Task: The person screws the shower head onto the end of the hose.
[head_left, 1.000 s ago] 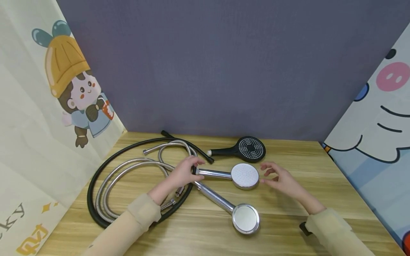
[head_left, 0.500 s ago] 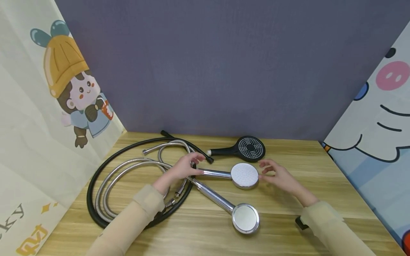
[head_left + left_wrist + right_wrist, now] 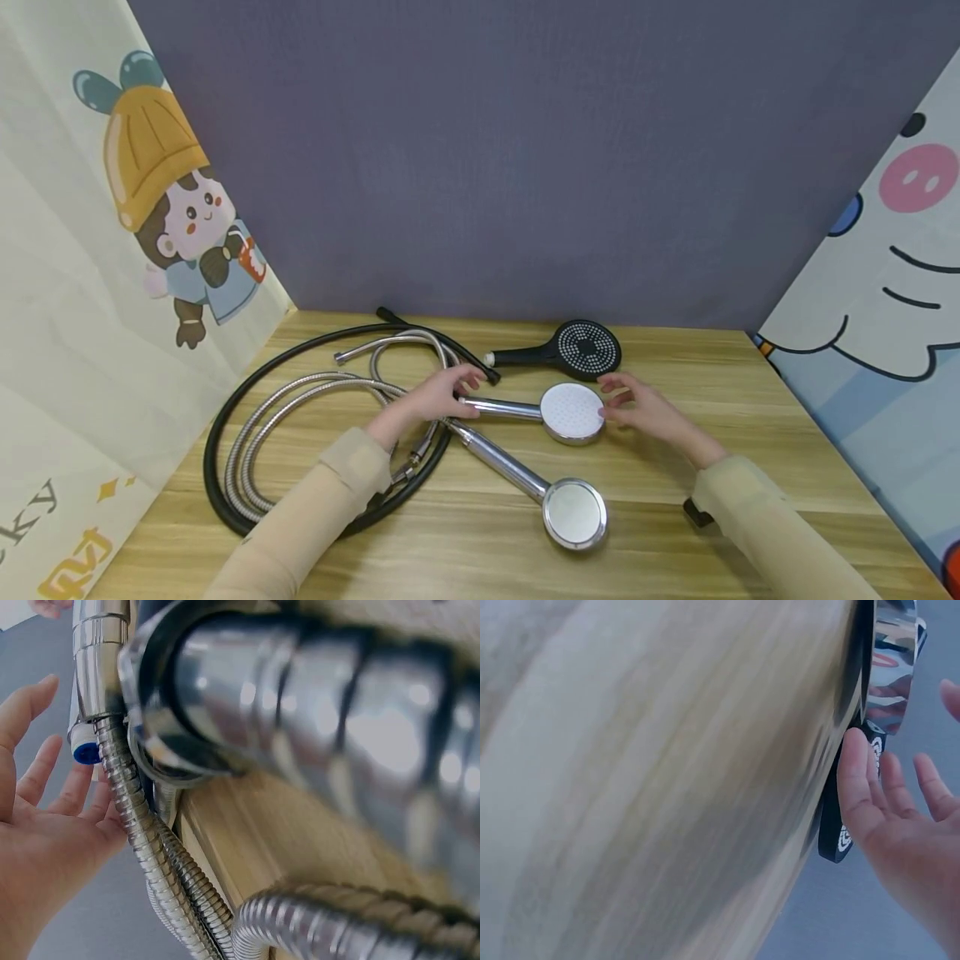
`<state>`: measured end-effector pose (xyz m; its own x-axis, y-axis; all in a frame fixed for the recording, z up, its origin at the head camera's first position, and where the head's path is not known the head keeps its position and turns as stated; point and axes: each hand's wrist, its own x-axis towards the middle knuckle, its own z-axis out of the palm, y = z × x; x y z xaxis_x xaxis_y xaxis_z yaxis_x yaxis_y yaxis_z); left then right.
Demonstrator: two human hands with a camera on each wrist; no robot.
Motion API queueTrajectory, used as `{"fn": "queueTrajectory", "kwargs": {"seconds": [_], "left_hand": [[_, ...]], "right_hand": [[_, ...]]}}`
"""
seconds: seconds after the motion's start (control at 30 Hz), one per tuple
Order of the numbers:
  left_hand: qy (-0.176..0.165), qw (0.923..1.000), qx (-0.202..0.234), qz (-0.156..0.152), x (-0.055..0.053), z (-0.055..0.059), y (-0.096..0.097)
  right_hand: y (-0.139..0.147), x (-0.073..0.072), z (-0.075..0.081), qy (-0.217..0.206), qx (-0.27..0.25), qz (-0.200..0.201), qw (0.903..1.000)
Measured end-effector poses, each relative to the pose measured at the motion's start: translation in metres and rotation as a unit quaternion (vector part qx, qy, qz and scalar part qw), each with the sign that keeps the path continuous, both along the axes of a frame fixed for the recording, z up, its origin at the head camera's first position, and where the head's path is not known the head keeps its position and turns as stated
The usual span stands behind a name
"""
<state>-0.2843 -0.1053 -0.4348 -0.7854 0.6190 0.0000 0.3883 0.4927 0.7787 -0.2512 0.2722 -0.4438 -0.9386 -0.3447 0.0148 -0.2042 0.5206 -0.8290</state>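
A chrome shower head (image 3: 572,411) with a white spray face lies across the middle of the table. My left hand (image 3: 435,396) is at its handle end, thumb and fingers spread around it. In the left wrist view the white and blue handle end (image 3: 86,752) shows beside the loose fingers. On the other side, my right hand (image 3: 641,408) has its fingertips right at the rim of the spray face, fingers relaxed. From the right wrist, the chrome side of the head (image 3: 892,667) appears just past the fingers. Nearer me lies a second chrome shower head (image 3: 574,513).
A black shower head (image 3: 589,348) lies behind, near the grey back wall (image 3: 480,167). Coiled silver metal hoses (image 3: 251,450) and a black hose (image 3: 213,442) cover the left of the wooden table (image 3: 450,542), partly under my left arm. Printed cloths hang at both sides.
My right hand has moved left, up to the rim of the white-faced shower head. My left hand has shifted slightly at the handle end. The shower heads lie as before.
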Motion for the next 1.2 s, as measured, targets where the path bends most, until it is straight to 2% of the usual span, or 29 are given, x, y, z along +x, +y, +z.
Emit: {"fn": "queueTrajectory", "kwargs": {"seconds": [0.3, 0.57, 0.6, 0.8, 1.2], "left_hand": [[0.04, 0.9989, -0.023, -0.004, -0.0003, -0.0087, 0.0046], [0.049, 0.9981, -0.038, 0.004, 0.0001, -0.007, 0.0069], [0.055, 0.9978, -0.037, 0.003, 0.0003, -0.0066, 0.0071], [0.081, 0.9963, -0.029, -0.004, 0.0004, -0.0068, 0.0071], [0.074, 0.9968, -0.03, 0.007, 0.0042, -0.0047, 0.0072]], "right_hand": [[-0.0006, -0.0069, -0.0066, -0.025, 0.001, 0.005, 0.9997], [-0.0032, -0.0074, -0.0062, -0.042, -0.008, 0.013, 0.999], [-0.0016, -0.0096, -0.0096, -0.044, -0.008, 0.014, 0.9989], [-0.004, -0.009, -0.0082, -0.059, -0.005, 0.008, 0.9982], [-0.0063, -0.0093, -0.0089, -0.058, -0.002, 0.006, 0.9983]]}}
